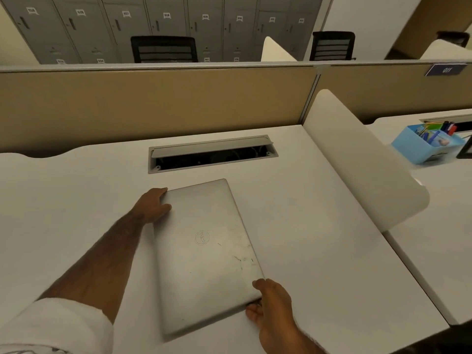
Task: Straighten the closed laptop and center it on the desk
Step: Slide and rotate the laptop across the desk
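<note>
A closed silver laptop (207, 254) is laid flat on the white desk (319, 238), turned askew with its long side running away from the viewer, just in front of the open cable tray (212, 154). Its far left corner is gripped by the left hand (154, 204), fingers curled over the edge. Its near right corner is pinched by the right hand (272, 306), thumb on the lid, fingers beneath.
</note>
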